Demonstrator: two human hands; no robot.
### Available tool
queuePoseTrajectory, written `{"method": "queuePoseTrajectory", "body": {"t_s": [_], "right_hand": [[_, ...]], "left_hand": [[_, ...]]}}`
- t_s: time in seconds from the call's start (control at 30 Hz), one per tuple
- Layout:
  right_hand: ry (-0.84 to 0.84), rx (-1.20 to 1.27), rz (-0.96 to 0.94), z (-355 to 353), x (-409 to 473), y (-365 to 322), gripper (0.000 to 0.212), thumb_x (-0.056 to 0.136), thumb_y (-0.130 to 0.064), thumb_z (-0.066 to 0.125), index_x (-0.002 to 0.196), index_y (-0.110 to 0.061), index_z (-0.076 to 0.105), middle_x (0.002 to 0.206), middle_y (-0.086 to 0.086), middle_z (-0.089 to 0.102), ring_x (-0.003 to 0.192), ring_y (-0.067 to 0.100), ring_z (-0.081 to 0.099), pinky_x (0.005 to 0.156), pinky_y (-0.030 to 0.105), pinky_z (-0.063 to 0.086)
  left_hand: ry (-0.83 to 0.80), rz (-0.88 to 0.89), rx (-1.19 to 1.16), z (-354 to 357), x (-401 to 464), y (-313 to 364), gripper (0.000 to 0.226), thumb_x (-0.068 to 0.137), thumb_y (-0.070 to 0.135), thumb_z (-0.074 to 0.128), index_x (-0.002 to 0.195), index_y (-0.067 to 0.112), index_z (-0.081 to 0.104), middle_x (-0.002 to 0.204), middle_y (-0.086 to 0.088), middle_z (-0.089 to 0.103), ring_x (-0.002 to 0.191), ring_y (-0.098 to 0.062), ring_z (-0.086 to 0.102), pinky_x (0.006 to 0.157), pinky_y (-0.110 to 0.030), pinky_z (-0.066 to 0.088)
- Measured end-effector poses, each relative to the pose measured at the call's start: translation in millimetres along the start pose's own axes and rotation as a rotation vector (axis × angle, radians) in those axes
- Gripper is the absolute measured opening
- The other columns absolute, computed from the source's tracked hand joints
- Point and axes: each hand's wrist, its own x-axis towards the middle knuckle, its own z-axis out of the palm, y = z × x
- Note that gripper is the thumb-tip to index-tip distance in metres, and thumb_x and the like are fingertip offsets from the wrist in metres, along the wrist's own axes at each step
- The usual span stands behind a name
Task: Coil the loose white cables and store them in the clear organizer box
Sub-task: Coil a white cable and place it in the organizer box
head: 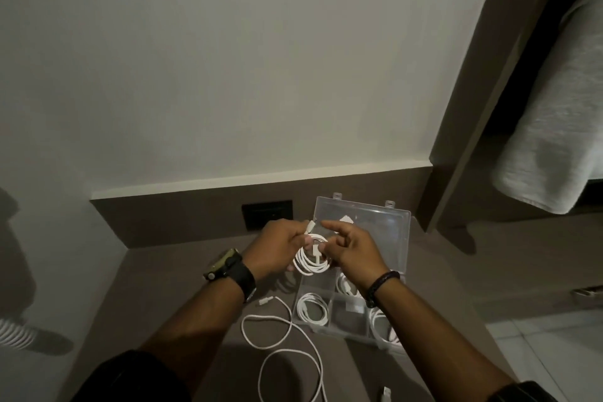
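Head view: left hand [277,246] and right hand [352,250] pinch a coil [310,263] above the box [396,238]; right forearm hides some compartments.

loose cable [284,333] clutters desk [156,277] left of organizer box [401,238].

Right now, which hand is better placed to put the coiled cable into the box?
Probably the right hand: it is above the clear organizer box. The left hand, beside the box, holds the coiled cable.
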Motion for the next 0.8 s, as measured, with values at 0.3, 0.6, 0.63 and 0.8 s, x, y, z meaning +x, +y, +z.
{"method": "queuePoseTrajectory", "body": {"t_s": [0.3, 0.6, 0.63, 0.8], "right_hand": [[0.164, -0.326, 0.177, 1, 36, 58, 0.011, 0.078, -0.003, 0.067, 0.08, -0.012, 0.073, 0.082, 0.008, 0.074, 0.078, 0.024, 0.068, 0.076, 0.037, 0.057], [0.173, -0.569, 0.215, 13, 56, 105, 0.013, 0.077, -0.006, 0.061, 0.075, -0.015, 0.07, 0.082, 0.008, 0.075, 0.08, 0.026, 0.067, 0.073, 0.033, 0.054], [0.155, -0.615, 0.197, 12, 58, 108, 0.014, 0.078, -0.006, 0.059, 0.077, -0.014, 0.071, 0.083, 0.01, 0.074, 0.08, 0.027, 0.066, 0.072, 0.031, 0.053], [0.192, -0.594, 0.172, 13, 59, 109, 0.01, 0.084, -0.01, 0.049, 0.082, -0.011, 0.059, 0.074, 0.007, 0.063, 0.061, 0.007, 0.062, 0.055, 0.024, 0.05]], "left_hand": [[0.132, -0.238, 0.177, 60, 29, -29, 0.011, 0.088, 0.03, 0.057, 0.088, 0.02, 0.063, 0.084, -0.003, 0.069, 0.078, -0.022, 0.061, 0.07, -0.036, 0.049], [-0.204, -0.11, 0.416, 89, 54, -82, 0.018, 0.086, 0.02, 0.059, 0.078, 0.008, 0.07, 0.08, -0.012, 0.069, 0.076, -0.031, 0.062, 0.064, -0.033, 0.05], [-0.201, -0.091, 0.424, 92, 56, -85, 0.02, 0.09, 0.018, 0.054, 0.082, 0.007, 0.069, 0.086, -0.013, 0.068, 0.083, -0.031, 0.061, 0.068, -0.032, 0.047], [-0.132, -0.019, 0.543, 97, 63, -94, 0.022, 0.092, 0.027, 0.05, 0.088, 0.013, 0.065, 0.099, -0.012, 0.059, 0.091, -0.028, 0.061, 0.071, -0.032, 0.048]]}}
